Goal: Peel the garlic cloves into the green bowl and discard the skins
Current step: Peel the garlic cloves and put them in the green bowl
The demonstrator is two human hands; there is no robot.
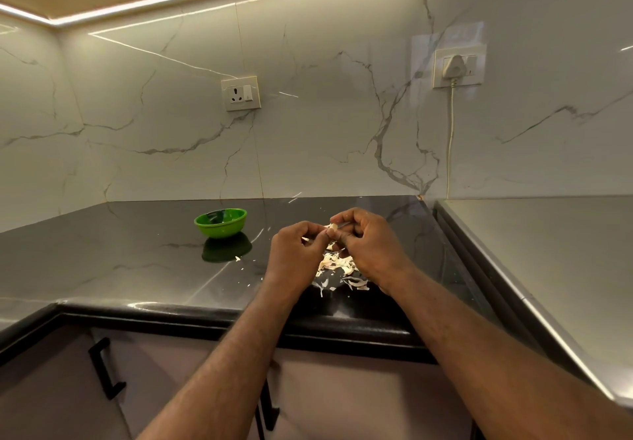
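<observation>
Both hands are raised a little above the dark countertop (120, 261), meeting over a heap of pale garlic skins (339, 268). My left hand (296, 251) and my right hand (368, 242) both pinch one small garlic clove (333, 227) between their fingertips, and most of the clove is hidden by the fingers. The green bowl (221, 223) stands on the counter to the left of the hands and farther back; what lies inside it is hard to make out.
Small skin flakes (239, 260) are scattered between the bowl and the heap. A marble wall with two sockets (241, 93) backs the counter, and a white cord (450, 138) hangs from the right one. A raised steel surface (548, 251) borders the right side.
</observation>
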